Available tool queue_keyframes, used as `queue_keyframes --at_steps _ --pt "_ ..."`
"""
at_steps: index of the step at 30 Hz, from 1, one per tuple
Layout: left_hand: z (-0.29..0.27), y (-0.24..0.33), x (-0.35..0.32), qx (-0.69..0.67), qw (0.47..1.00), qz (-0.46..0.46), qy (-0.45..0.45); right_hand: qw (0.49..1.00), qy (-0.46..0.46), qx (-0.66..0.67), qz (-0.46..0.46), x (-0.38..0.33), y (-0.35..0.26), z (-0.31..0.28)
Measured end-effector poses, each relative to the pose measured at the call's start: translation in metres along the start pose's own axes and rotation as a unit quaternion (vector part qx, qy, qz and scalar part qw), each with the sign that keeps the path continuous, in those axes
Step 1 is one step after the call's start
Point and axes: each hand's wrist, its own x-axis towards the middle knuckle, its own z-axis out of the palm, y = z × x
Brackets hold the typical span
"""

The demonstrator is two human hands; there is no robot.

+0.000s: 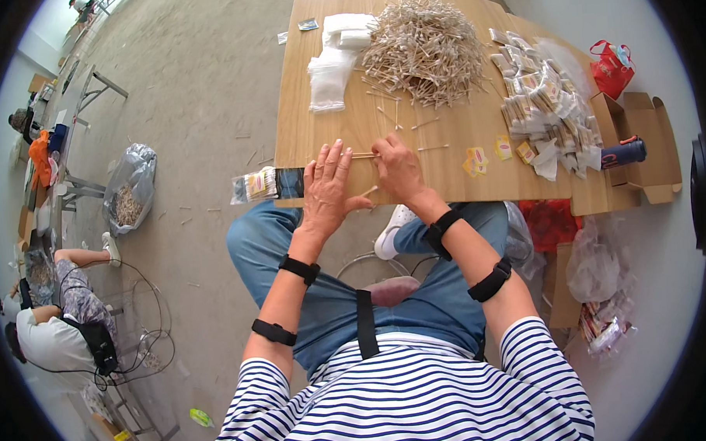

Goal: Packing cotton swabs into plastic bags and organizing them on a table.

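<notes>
My left hand lies flat near the front left edge of the wooden table, fingers stretched and the thumb held out. A few cotton swabs lie in line between it and my right hand. My right fingers are curled and pinched at the far end of those swabs; the fingertips are partly hidden. One swab tip shows beside my left thumb. Left of my left hand, a packed clear bag with a yellow label sits by a dark flat object at the edge.
A large heap of swabs and stacked clear bags are farther back. Filled packets, yellow cards, a dark cylinder and an open carton stand right. A person sits far left, near a bag of swabs.
</notes>
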Motion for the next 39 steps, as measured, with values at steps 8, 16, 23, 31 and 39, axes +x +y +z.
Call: queue_keyframes --at_steps 8,16,23,31,39 --pt "-0.009 -0.014 0.035 0.053 0.998 0.036 0.014 0.999 -0.032 -0.015 0.005 -0.007 -0.007 -0.004" --pt "-0.014 0.007 0.011 0.002 0.999 -0.007 0.044 0.997 -0.007 -0.027 0.074 -0.008 -0.002 -0.007" --pt "0.002 0.003 0.019 -0.026 0.994 0.018 0.104 0.998 -0.021 -0.008 0.052 -0.012 -0.008 -0.001" --pt "-0.005 0.004 0.022 0.006 0.994 -0.008 0.108 0.998 -0.037 -0.018 0.056 -0.013 -0.023 0.001" --pt "0.001 0.027 -0.018 -0.052 0.996 0.049 0.060 0.998 -0.037 0.002 0.052 -0.021 -0.023 0.006"
